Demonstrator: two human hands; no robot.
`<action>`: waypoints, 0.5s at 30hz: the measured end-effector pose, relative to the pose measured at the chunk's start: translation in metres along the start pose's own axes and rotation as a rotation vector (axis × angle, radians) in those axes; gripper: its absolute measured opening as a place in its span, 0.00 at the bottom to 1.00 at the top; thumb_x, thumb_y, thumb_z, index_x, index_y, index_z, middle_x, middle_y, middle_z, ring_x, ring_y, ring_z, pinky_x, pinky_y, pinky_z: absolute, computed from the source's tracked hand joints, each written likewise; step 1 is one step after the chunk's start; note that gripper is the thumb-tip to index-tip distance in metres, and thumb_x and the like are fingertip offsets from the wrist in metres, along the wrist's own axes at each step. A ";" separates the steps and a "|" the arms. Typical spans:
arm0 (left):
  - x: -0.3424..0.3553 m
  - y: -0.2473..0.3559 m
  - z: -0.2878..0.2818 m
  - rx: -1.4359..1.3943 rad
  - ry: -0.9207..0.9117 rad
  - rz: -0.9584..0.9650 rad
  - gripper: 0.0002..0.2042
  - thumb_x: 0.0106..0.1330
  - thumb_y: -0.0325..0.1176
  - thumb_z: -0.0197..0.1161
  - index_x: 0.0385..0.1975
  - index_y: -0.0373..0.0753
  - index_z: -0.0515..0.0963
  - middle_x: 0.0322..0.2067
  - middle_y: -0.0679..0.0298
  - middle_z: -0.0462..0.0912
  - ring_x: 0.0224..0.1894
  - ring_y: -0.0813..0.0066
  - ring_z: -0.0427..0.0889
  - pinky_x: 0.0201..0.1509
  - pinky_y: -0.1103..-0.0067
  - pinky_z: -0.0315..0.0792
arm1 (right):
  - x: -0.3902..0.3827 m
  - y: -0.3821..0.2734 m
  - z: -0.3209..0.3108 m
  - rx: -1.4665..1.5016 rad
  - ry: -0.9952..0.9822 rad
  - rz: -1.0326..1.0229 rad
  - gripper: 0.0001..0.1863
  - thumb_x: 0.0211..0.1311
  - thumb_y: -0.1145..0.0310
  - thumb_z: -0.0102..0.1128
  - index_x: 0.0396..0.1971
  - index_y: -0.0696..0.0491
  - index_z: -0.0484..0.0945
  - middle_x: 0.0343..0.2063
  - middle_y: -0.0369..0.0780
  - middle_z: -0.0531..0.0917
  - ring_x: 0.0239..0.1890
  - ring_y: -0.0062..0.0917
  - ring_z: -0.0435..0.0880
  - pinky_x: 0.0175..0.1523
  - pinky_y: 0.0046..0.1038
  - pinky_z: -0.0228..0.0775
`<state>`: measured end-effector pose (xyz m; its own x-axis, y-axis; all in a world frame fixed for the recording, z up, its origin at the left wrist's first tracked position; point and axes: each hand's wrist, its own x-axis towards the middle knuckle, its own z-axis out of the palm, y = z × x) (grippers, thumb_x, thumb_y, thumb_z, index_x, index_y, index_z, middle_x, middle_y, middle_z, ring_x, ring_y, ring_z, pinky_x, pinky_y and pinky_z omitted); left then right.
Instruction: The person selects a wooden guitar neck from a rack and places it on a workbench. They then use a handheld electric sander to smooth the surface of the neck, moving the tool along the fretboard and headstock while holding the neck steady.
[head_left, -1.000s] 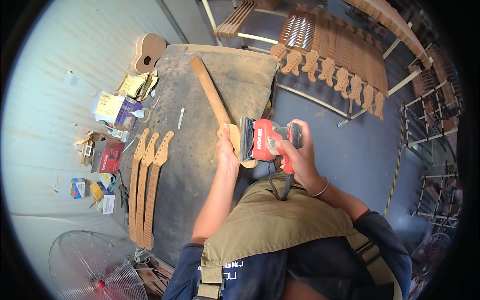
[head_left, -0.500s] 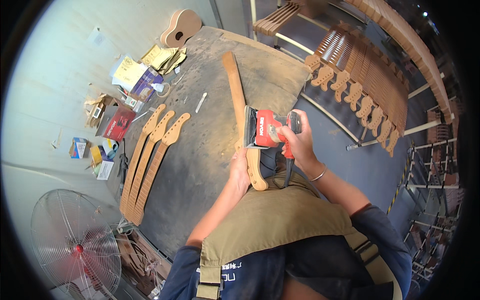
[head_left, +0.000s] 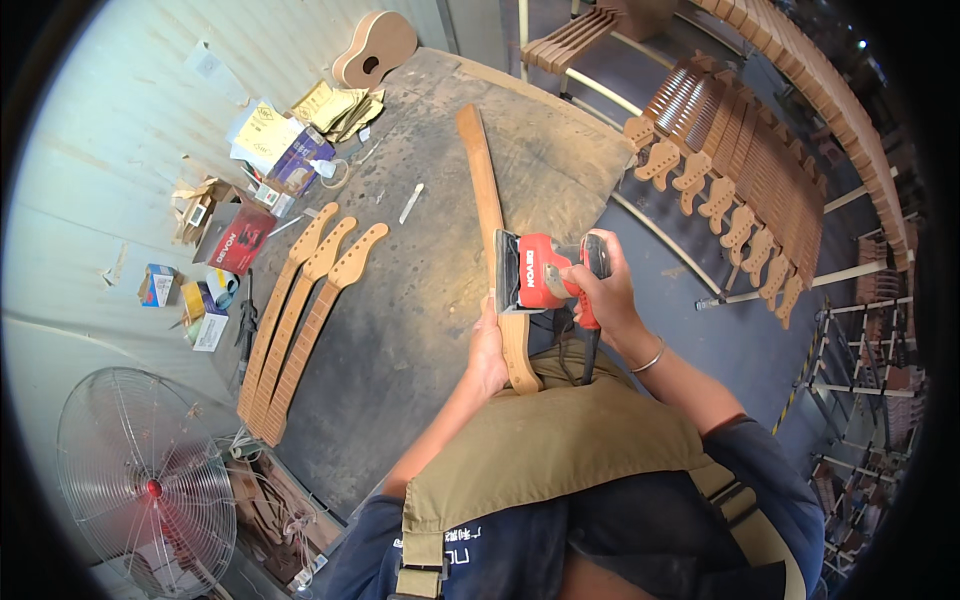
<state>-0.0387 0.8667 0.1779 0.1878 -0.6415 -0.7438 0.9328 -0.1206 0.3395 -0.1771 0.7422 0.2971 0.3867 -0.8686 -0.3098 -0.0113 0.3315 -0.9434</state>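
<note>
Apron (head_left: pixel 560 440) nearest, headstock end of the neck (head_left: pixel 485 190) just touching or overhanging its top edge; can't tell which. Neck runs away from the person over the desk (head_left: pixel 390 340), plain side up, no frets visible. Whether the far end rests on the desk: unclear. Left hand (head_left: pixel 487 350): grip pinches the neck near the headstock, thumb on top, fingers mostly hidden. Right hand (head_left: pixel 607 290): grip wrapped round the sander (head_left: pixel 543 270), which is tipped on its side, pad seemingly against the neck's right edge. Running or not: can't tell. Status: looks mid-job on this one; finished vs. rough areas can't be told apart, pad hides part of the edge. Left of it on the desk, three necks (head_left: pixel 295 320) side by side, headstocks pointing away, neither hand on them; done or waiting, no way to tell. Beyond: red box (head_left: pixel 236 240), papers (head_left: pixel 345 110), guitar body (head_left: pixel 375 48) at the far corner. Past the desk on the right, a rack (head_left: pixel 668 243) full of racked necks (head_left: pixel 750 170); state also unclear.
</note>
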 end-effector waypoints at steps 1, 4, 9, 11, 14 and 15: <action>-0.003 0.003 0.003 0.035 0.018 0.003 0.18 0.84 0.49 0.51 0.52 0.41 0.81 0.43 0.63 0.89 0.40 0.69 0.88 0.47 0.67 0.85 | 0.001 0.001 0.000 -0.010 -0.008 -0.009 0.26 0.58 0.70 0.72 0.55 0.49 0.71 0.30 0.34 0.79 0.16 0.15 0.73 0.17 0.23 0.66; -0.006 0.004 0.005 0.083 0.063 0.045 0.17 0.84 0.47 0.52 0.53 0.41 0.81 0.44 0.63 0.89 0.40 0.69 0.88 0.47 0.67 0.85 | 0.013 0.007 0.007 -0.036 -0.026 -0.053 0.28 0.60 0.71 0.71 0.58 0.48 0.70 0.30 0.34 0.79 0.16 0.16 0.73 0.18 0.22 0.66; 0.003 -0.002 0.003 0.075 0.083 0.119 0.16 0.84 0.45 0.53 0.51 0.41 0.81 0.42 0.65 0.89 0.38 0.68 0.88 0.43 0.67 0.85 | 0.042 0.023 0.031 -0.163 -0.030 -0.293 0.28 0.53 0.68 0.77 0.53 0.50 0.73 0.33 0.35 0.82 0.29 0.19 0.80 0.34 0.27 0.74; 0.001 -0.001 0.007 0.073 0.072 0.123 0.16 0.83 0.45 0.52 0.50 0.40 0.81 0.41 0.64 0.89 0.37 0.68 0.88 0.41 0.67 0.85 | 0.043 0.025 0.030 -0.177 -0.036 -0.299 0.29 0.51 0.67 0.79 0.51 0.51 0.74 0.36 0.36 0.84 0.38 0.22 0.83 0.45 0.30 0.76; -0.004 0.002 0.015 0.079 0.101 0.109 0.16 0.84 0.44 0.51 0.50 0.39 0.81 0.43 0.62 0.89 0.37 0.67 0.89 0.41 0.66 0.85 | 0.034 0.021 0.028 -0.188 -0.011 -0.314 0.28 0.50 0.68 0.78 0.51 0.51 0.74 0.37 0.35 0.83 0.39 0.21 0.82 0.46 0.29 0.76; -0.006 0.002 0.019 0.077 0.097 0.101 0.16 0.84 0.44 0.51 0.50 0.39 0.80 0.43 0.60 0.89 0.37 0.66 0.89 0.42 0.66 0.86 | 0.031 0.022 0.025 -0.191 0.006 -0.343 0.27 0.51 0.70 0.77 0.51 0.51 0.73 0.36 0.34 0.82 0.35 0.18 0.80 0.41 0.27 0.74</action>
<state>-0.0435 0.8563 0.1943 0.3115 -0.5771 -0.7549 0.8821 -0.1198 0.4556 -0.1424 0.7318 0.2693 0.3924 -0.9194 0.0270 -0.0539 -0.0523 -0.9972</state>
